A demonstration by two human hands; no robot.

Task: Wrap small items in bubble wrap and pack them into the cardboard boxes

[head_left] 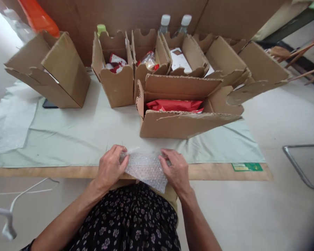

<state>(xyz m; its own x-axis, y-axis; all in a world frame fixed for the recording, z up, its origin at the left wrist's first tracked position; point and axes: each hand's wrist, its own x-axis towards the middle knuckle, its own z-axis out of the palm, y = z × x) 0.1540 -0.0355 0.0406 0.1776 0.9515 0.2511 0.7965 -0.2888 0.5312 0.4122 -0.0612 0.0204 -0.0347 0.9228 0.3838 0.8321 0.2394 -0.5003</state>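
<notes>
A clear sheet of bubble wrap (148,169) stretches between my two hands at the table's front edge, its lower corner hanging over the edge. My left hand (112,165) pinches its left side between thumb and fingers. On the other side, my right hand (176,169) is closed on the right part of the sheet, thumb against fingers. Just beyond the hands stands an open cardboard box (188,123) with a red package (174,105) inside.
Several open cardboard boxes line the back, one holding red-and-white packets (117,62). Another box (68,76) stands at the left beside more bubble wrap (14,115). Bottles (164,23) rise behind the row. A green label (247,167) lies on the wooden edge.
</notes>
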